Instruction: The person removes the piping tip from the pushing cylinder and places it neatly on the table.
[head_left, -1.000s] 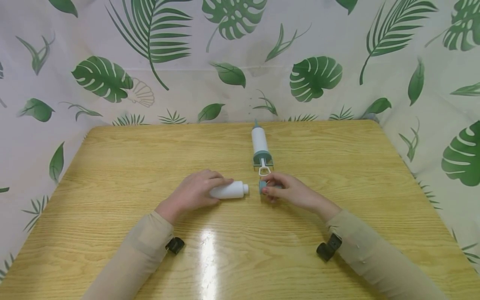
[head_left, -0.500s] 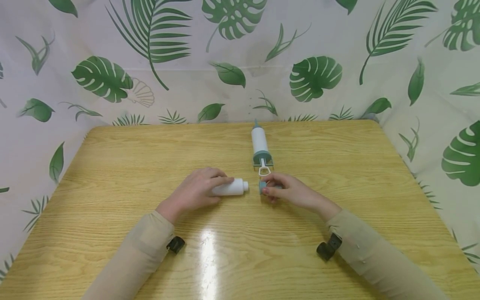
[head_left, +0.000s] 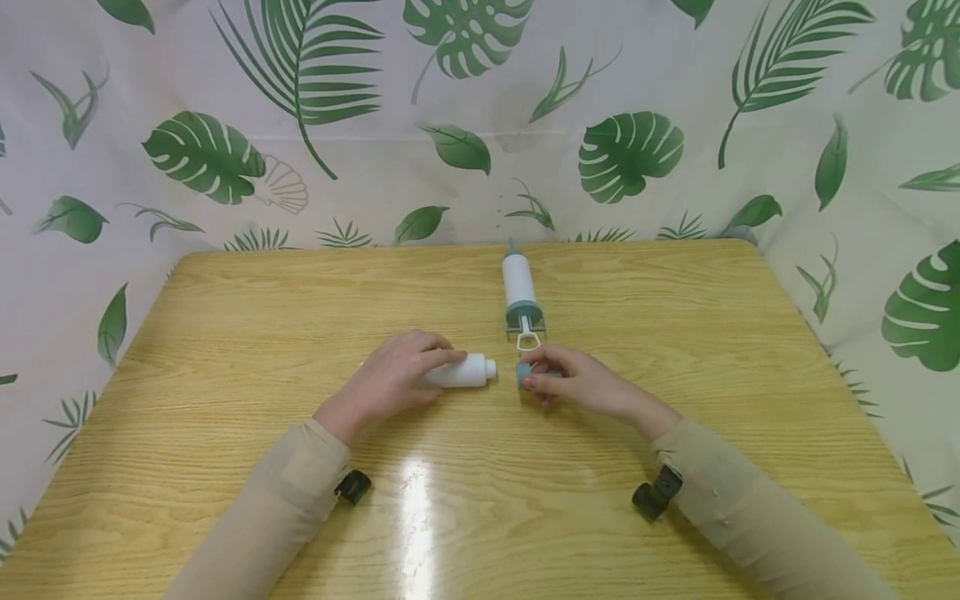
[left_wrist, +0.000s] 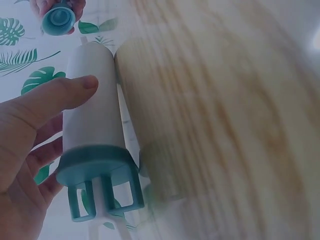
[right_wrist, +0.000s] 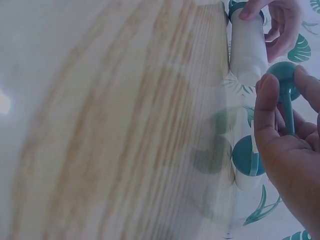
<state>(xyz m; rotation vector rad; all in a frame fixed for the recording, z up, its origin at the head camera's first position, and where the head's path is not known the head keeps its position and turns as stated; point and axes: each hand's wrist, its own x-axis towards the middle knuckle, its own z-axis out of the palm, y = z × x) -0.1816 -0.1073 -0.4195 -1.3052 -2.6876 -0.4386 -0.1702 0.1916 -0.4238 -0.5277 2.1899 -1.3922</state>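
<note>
In the head view my left hand (head_left: 397, 375) grips a white cylinder (head_left: 467, 371) lying on its side, its narrow neck facing right. The left wrist view shows my thumb on the white barrel (left_wrist: 95, 117), with a teal collar (left_wrist: 97, 162) and open teal handles at its rear. My right hand (head_left: 581, 383) pinches a teal cap (head_left: 523, 374) just right of the neck, with a gap between them. In the right wrist view the cap (right_wrist: 283, 75) has a slim teal stem running back into the palm.
Behind my right hand, a second white syringe-like piece (head_left: 518, 281) with a teal tip and teal collar lies on the wooden table (head_left: 262, 308). Its white loop handle (head_left: 528, 342) is close to my right fingers. A leaf-patterned cloth (head_left: 517, 150) hangs behind the table.
My left hand and the white cylinder have moved slightly away from me, bringing the neck closer in line with the cap. My right hand has stayed nearly still.
</note>
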